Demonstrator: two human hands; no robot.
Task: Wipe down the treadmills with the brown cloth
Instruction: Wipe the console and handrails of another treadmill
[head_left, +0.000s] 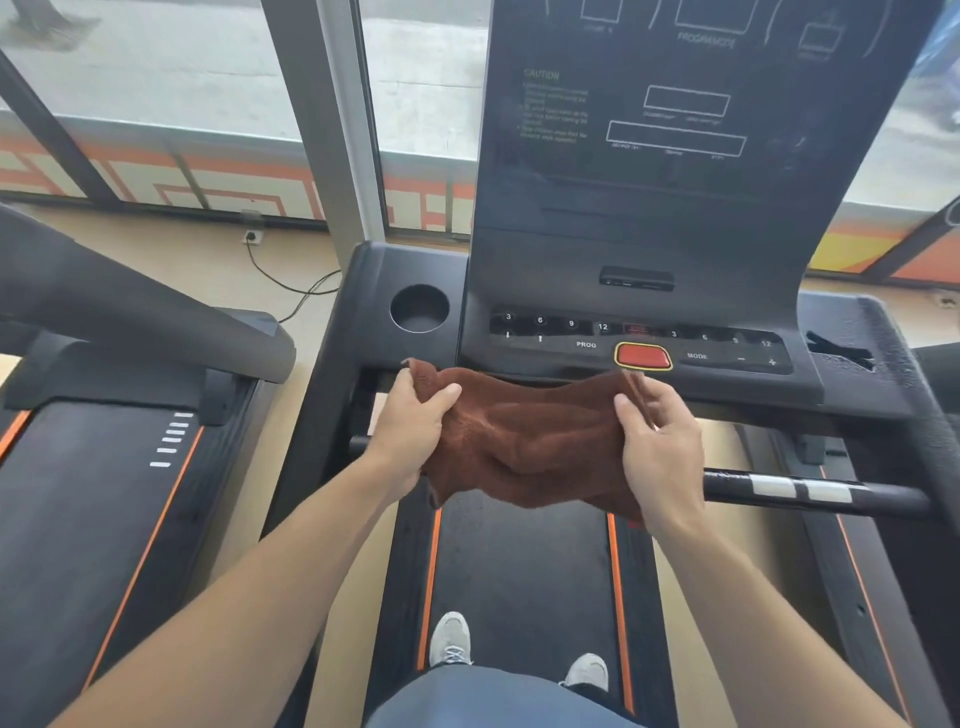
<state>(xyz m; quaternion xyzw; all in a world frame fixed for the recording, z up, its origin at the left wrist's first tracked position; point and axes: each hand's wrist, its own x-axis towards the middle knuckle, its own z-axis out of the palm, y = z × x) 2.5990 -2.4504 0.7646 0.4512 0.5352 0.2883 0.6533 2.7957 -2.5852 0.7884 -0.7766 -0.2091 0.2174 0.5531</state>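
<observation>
Brown cloth (524, 441) below "PROG", "MODE" buttons (639, 344)

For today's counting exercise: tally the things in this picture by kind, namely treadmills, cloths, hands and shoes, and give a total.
Treadmills: 2, one underfoot and one on the left
Brown cloth: 1
Hands: 2, left hand and right hand
Shoes: 2, and
Total: 7

A wall socket (253, 236) with a black cable (291, 283) sits below the windows (156, 62); grey shoes (451, 640), apparently sneakers, show below.
</observation>
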